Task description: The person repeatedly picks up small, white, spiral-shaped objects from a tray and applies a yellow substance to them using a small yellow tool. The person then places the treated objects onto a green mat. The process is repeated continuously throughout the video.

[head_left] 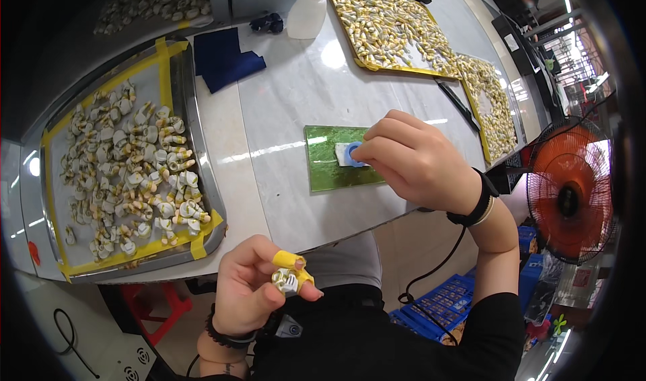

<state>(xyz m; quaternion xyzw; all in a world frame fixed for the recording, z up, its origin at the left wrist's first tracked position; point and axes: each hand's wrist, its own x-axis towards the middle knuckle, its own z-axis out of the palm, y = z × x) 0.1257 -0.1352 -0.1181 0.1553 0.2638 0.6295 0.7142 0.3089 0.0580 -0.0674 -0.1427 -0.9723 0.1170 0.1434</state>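
My left hand (252, 283), near the table's front edge, pinches a small white painted figurine (285, 281) between thumb and fingers. Yellow covers wrap some of its fingertips. Over the table my right hand (410, 156) is closed in a pinch, its fingertips at a small blue round piece (351, 154). Whether they grip its rim or something small inside it is hidden. Under that piece lies a white pad (342, 155), on a green rectangular plate (326, 176).
At the left, a metal-rimmed tray (214, 179) holds many small white-and-yellow figurines. Two yellow-edged trays (373, 67) (481, 132) of small pieces lie at the far right, beside a dark pen-like tool (457, 105). Dark blue cloth (229, 61), a white bottle (307, 14) and an orange fan (568, 186) stand around.
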